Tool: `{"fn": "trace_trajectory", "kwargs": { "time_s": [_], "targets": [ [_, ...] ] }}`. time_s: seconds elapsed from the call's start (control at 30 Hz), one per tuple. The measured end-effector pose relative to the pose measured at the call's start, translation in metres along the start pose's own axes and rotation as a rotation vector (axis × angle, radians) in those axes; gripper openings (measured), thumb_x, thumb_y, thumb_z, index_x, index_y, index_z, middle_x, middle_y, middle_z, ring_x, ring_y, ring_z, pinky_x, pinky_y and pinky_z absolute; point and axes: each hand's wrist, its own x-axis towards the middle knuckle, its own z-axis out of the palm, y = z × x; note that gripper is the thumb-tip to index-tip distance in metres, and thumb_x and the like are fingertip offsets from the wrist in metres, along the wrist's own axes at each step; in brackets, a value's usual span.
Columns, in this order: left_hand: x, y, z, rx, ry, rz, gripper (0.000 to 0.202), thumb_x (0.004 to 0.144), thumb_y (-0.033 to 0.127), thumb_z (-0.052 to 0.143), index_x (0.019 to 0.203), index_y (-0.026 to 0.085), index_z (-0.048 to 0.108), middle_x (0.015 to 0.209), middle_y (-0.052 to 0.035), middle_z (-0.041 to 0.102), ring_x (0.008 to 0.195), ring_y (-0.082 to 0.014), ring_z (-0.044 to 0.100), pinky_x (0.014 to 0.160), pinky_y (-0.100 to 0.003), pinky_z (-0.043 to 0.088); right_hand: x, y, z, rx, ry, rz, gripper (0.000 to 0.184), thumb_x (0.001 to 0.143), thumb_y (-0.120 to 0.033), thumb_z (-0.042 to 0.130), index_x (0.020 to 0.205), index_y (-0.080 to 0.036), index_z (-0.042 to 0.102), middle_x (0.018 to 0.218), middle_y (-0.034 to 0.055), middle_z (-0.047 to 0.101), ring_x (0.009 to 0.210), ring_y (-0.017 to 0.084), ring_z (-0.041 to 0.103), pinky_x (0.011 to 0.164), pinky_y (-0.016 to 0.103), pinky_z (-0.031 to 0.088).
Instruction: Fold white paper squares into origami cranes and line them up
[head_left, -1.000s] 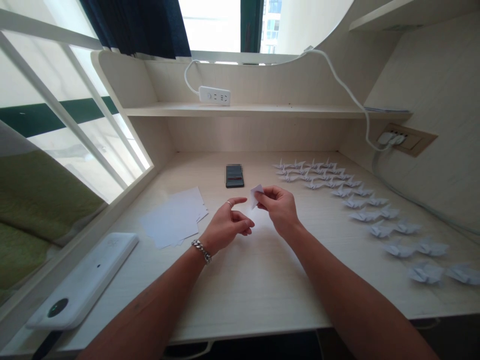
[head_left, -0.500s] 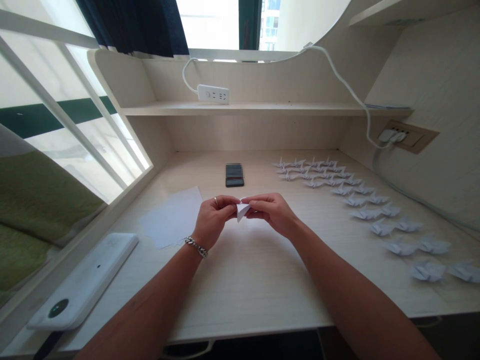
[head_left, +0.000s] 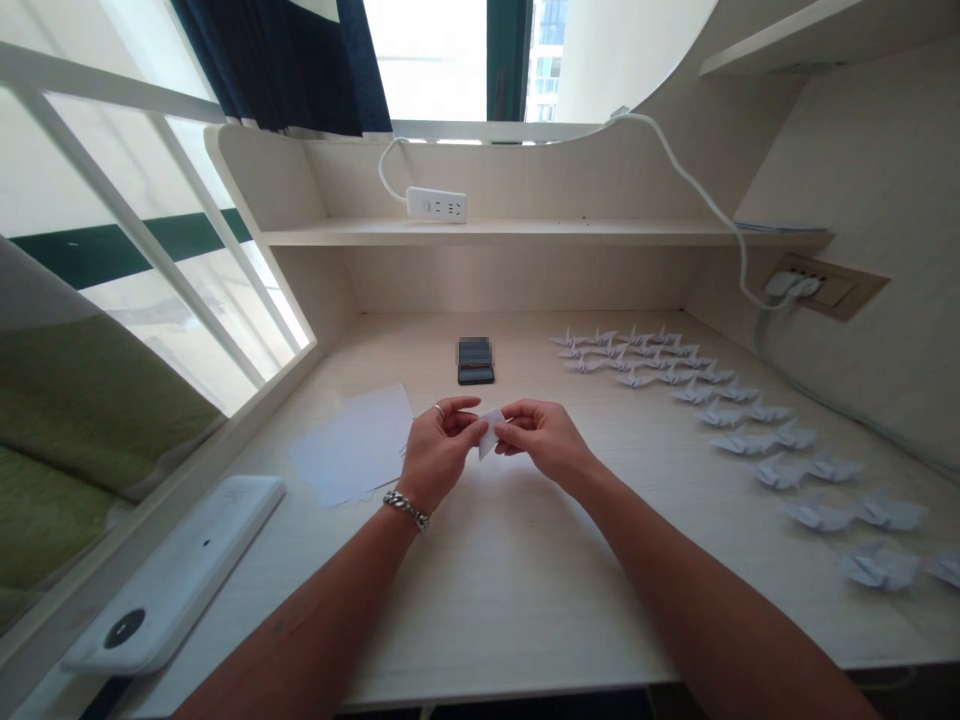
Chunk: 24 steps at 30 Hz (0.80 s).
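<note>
A small folded piece of white paper (head_left: 490, 432) is held up above the middle of the desk, between my two hands. My left hand (head_left: 444, 440) pinches its left edge with thumb and fingers; the forefinger is stretched out above it. On the right side, my right hand (head_left: 541, 437) grips the paper between thumb and bent fingers. To the left lies a loose stack of white paper sheets (head_left: 352, 445). Several folded paper cranes (head_left: 724, 413) stand in rows along the right side of the desk.
A dark phone-like device (head_left: 476, 362) lies behind my hands. The long white device (head_left: 176, 575) with a round dial sits at the left edge. A power strip (head_left: 436, 205) rests on the shelf (head_left: 525, 238), and a white cable (head_left: 697, 185) runs to the wall socket (head_left: 829, 285).
The folded paper has turned in my fingers and shows a flatter face. My left forefinger has lifted off its top. The whole view has shifted slightly.
</note>
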Motion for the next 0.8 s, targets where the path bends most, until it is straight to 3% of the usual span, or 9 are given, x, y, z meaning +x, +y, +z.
{"fn": "trace_trajectory", "kwargs": {
  "time_s": [0.17, 0.33, 0.47, 0.57, 0.67, 0.8],
  "targets": [
    [-0.001, -0.001, 0.001, 0.174, -0.061, 0.035, 0.025, 0.071, 0.035, 0.072, 0.077, 0.011, 0.069, 0.067, -0.0043, 0.068, 0.062, -0.0130, 0.060, 0.059, -0.024, 0.046, 0.000, 0.001, 0.000, -0.047, 0.043, -0.073, 0.027, 0.066, -0.037, 0.075, 0.073, -0.015, 0.061, 0.063, 0.0017, 0.066, 0.061, 0.015, 0.064, 0.060, 0.028, 0.051],
    [-0.003, -0.002, -0.001, 0.374, -0.106, 0.145, 0.027, 0.078, 0.040, 0.064, 0.077, 0.014, 0.071, 0.071, -0.0052, 0.070, 0.064, -0.0144, 0.059, 0.060, -0.024, 0.045, 0.000, 0.001, -0.003, -0.232, 0.059, -0.178, 0.023, 0.072, -0.037, 0.071, 0.074, -0.015, 0.064, 0.065, 0.0018, 0.064, 0.060, 0.014, 0.059, 0.056, 0.027, 0.048],
    [-0.003, -0.001, 0.000, 0.413, -0.132, 0.119, 0.028, 0.078, 0.041, 0.063, 0.078, 0.014, 0.070, 0.067, -0.0044, 0.068, 0.061, -0.0143, 0.058, 0.057, -0.024, 0.044, 0.003, 0.002, -0.005, -0.197, 0.152, -0.166, 0.022, 0.073, -0.037, 0.068, 0.070, -0.016, 0.062, 0.061, 0.0007, 0.061, 0.056, 0.013, 0.057, 0.056, 0.027, 0.049],
    [-0.002, 0.002, -0.001, 0.498, -0.105, 0.112, 0.029, 0.079, 0.041, 0.061, 0.077, 0.014, 0.069, 0.063, -0.0035, 0.066, 0.058, -0.0140, 0.056, 0.055, -0.024, 0.042, 0.002, 0.000, -0.006, -0.142, 0.106, -0.128, 0.024, 0.073, -0.039, 0.068, 0.072, -0.017, 0.059, 0.064, 0.0000, 0.061, 0.059, 0.014, 0.059, 0.056, 0.027, 0.050],
    [-0.004, 0.006, -0.002, 0.641, -0.116, 0.174, 0.031, 0.081, 0.043, 0.058, 0.074, 0.015, 0.071, 0.064, -0.0033, 0.067, 0.058, -0.0143, 0.055, 0.055, -0.025, 0.040, 0.000, -0.001, -0.005, -0.272, 0.008, -0.172, 0.019, 0.076, -0.036, 0.065, 0.077, -0.017, 0.061, 0.064, -0.0002, 0.061, 0.060, 0.014, 0.059, 0.057, 0.026, 0.049],
    [-0.005, 0.010, -0.001, 0.706, -0.126, 0.197, 0.030, 0.083, 0.041, 0.055, 0.075, 0.017, 0.071, 0.066, -0.0028, 0.068, 0.060, -0.0143, 0.055, 0.057, -0.025, 0.038, 0.000, 0.000, -0.003, -0.286, 0.037, -0.166, 0.019, 0.077, -0.035, 0.063, 0.072, -0.016, 0.064, 0.063, 0.0004, 0.062, 0.058, 0.013, 0.059, 0.057, 0.027, 0.049]
  ]
}}
